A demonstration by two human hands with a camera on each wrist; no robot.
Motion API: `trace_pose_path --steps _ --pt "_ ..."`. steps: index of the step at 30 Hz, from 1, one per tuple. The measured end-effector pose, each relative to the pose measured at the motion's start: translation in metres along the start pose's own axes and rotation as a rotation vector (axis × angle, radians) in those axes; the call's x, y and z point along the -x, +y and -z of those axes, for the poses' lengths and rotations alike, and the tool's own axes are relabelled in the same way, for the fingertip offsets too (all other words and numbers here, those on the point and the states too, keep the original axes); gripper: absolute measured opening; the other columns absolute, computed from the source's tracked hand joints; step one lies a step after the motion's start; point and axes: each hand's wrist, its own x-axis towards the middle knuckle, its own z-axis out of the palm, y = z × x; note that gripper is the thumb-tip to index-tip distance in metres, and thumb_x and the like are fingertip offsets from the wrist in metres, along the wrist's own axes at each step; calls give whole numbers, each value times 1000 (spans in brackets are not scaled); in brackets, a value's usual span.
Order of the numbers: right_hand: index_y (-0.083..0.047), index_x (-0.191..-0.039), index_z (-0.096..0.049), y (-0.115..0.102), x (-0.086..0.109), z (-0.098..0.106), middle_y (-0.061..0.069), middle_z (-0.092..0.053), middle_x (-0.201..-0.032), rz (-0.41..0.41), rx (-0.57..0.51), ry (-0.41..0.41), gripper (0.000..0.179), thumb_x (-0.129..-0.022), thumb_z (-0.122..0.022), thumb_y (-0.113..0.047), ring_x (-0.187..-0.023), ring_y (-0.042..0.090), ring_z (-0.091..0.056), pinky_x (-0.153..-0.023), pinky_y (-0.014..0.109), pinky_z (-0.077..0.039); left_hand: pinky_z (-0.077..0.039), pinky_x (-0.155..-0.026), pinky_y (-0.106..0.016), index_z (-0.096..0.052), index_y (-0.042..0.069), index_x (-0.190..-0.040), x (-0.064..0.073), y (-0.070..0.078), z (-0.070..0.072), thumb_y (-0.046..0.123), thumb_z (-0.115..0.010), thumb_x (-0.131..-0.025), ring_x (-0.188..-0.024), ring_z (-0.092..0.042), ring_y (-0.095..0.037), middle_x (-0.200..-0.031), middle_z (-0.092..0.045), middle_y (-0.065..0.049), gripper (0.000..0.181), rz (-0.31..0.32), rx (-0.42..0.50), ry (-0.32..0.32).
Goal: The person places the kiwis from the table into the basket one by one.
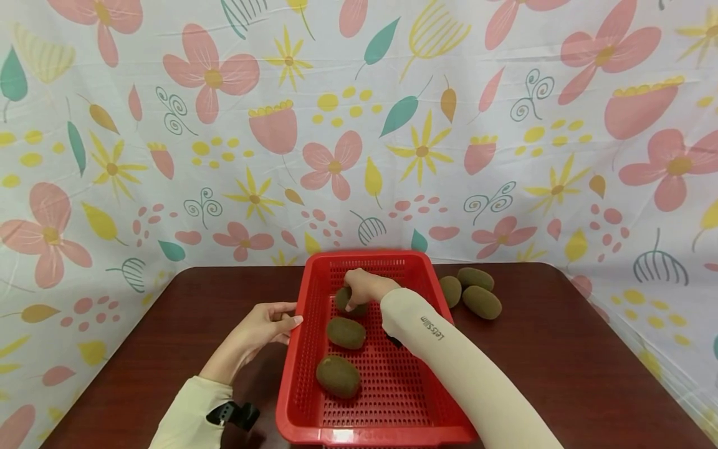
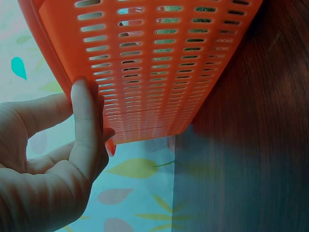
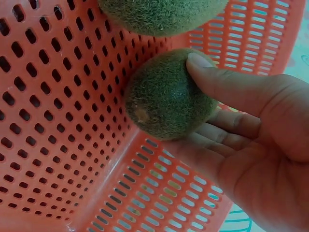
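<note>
A red plastic basket (image 1: 378, 434) with slotted sides stands on the dark table. My left hand (image 1: 268, 327) pinches its left rim between thumb and fingers; the left wrist view shows the fingertips (image 2: 83, 89) right at that rim. Inside the basket, near its far end, my right hand (image 1: 366, 288) grips a brown fuzzy kiwi (image 3: 166, 99), thumb on one side and fingers under the other. Two more kiwis lie in a row nearer to me, a middle one (image 1: 346, 333) and a front one (image 1: 338, 376).
Three loose kiwis (image 1: 482, 302) lie on the table (image 1: 538, 349) just right of the basket's far half. Behind the table hangs a white cloth (image 1: 348, 212) printed with flowers and leaves. My right forearm crosses over the basket's right rim.
</note>
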Motion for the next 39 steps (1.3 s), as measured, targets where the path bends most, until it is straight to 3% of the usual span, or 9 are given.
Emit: trace_pose_path --steps 6,12,18,22,25,30,39 --pt "-1 -99 -67 1 -2 0 7 -62 -85 15 21 23 22 -84 -76 -13 -73 16 -53 -64 27 -44 -58 -74 -36 -40 -13 -138 0 -1 1 14 -61 -96 -77 -67 -22 -97 -64 -16 54 -11 8 -17" --pt "2 -110 -66 3 -3 1 13 -66 -103 4 37 50 28 -87 -72 -11 -89 21 -62 -75 32 -52 -58 -73 -36 -40 -14 -138 1 0 0 13 -61 -96 -77 -67 -23 -98 -64 -16 55 -4 1 -4" --pt "0 -105 -67 3 1 6 7 -64 -85 0 32 53 21 -87 -71 -10 -74 17 -57 -67 28 -49 -58 -73 -38 -41 -11 -139 2 2 -2 13 -61 -95 -77 -67 -23 -94 -62 -15 54 11 -19 21" --pt "1 -109 -65 1 5 13 5 -62 -84 7 11 57 24 -87 -71 -9 -71 16 -54 -65 26 -48 -58 -72 -36 -41 -12 -139 3 2 -3 14 -61 -95 -77 -67 -23 -93 -63 -14 55 12 -20 22" --pt "1 -119 -62 1 9 19 9 -65 -98 7 -4 57 33 -88 -70 -9 -79 18 -58 -72 28 -51 -58 -73 -36 -40 -13 -139 3 3 -3 13 -60 -96 -77 -67 -22 -96 -63 -15 54 12 -11 16" --pt "2 -132 -54 1 15 32 17 -59 -128 13 -7 60 45 -90 -67 -10 -112 24 -58 -95 37 -49 -58 -73 -35 -38 -14 -139 3 3 -3 12 -60 -96 -76 -67 -21 -98 -64 -17 55 9 2 3" --pt "3 -134 -52 1 32 59 18 -56 -132 28 -31 127 45 -93 -64 -13 -122 30 -52 -102 42 -43 -58 -73 -36 -40 -13 -138 4 4 -4 13 -61 -96 -76 -67 -22 -95 -64 -15 54 10 -15 14"
